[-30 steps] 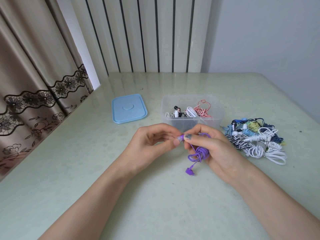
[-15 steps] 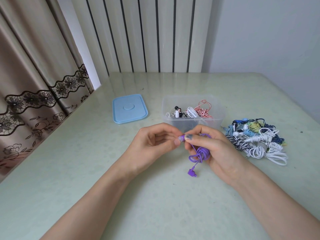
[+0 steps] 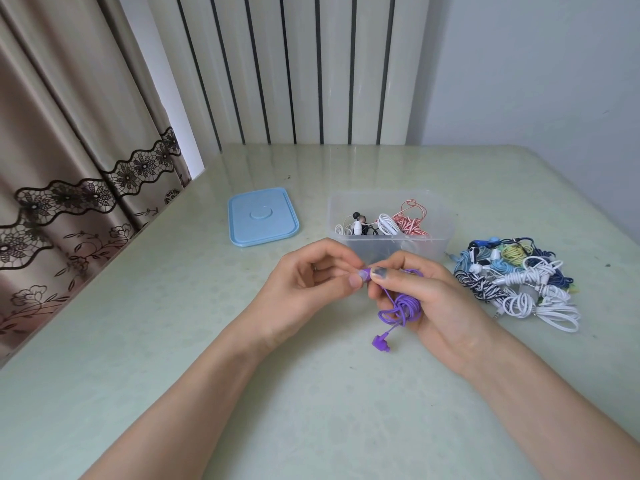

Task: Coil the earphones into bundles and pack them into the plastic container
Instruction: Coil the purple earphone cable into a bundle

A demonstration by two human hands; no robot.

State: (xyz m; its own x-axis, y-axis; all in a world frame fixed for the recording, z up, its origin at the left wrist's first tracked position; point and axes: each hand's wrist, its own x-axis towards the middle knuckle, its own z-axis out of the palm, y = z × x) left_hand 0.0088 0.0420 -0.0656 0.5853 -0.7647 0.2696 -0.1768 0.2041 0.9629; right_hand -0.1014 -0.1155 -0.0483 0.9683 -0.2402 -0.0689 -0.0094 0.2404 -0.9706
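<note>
both hands meet over the pale green surface (image 3: 173, 341). right hand (image 3: 436, 303) grip closed around the coiled purple earphones (image 3: 403, 306), plug hanging below. left hand (image 3: 311, 292) pinches a purple earbud (image 3: 364, 273) at the fingertips. clear plastic container (image 3: 446, 233) just behind, holding white, black and red-striped bundles. loose earphone pile (image 3: 516, 282) to the right. blue lid (image 3: 262, 216) lies left of the container.
</note>
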